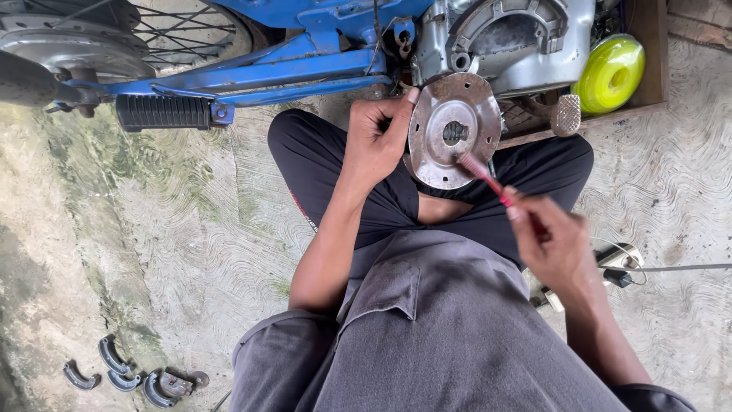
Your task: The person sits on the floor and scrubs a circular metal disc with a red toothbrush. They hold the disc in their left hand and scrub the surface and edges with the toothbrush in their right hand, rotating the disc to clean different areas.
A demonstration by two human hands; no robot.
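Left hand (375, 141): clamped on the rim of a round metal plate (454, 131), thumb up along its left edge, holding it on edge against the open engine case (507, 42) of a blue motorbike frame (259, 75).

Right hand (555, 246): closed around a thin red tool (485, 178), blurred; its tip rests on the plate face just below the centre hole. What kind of tool it is cannot be told.

Plate: dull, rust-flecked, splined hole in the middle, small holes round the edge. It sits above the person's lap, in front of the case.

Progress, as judged: the case stands open with its cover off, and curved grey shoe-like parts (122, 370) lie loose on the ground, well apart from the hands, so stripping-down looks done. The plate is under work with the tool. No refitting shows; the loose parts and the open case remain.

Surface: bare concrete floor (152, 252), swirl-marked, stained green and dark at the left.

Surroundings: spoked wheel (175, 27) and ribbed footpeg (162, 112) at upper left; knurled pedal (566, 114) and a yellow-green spool (610, 74) at upper right, the spool in a wooden tray. A small device with a cable (621, 263) lies beside the right knee. The person sits cross-legged in dark trousers.
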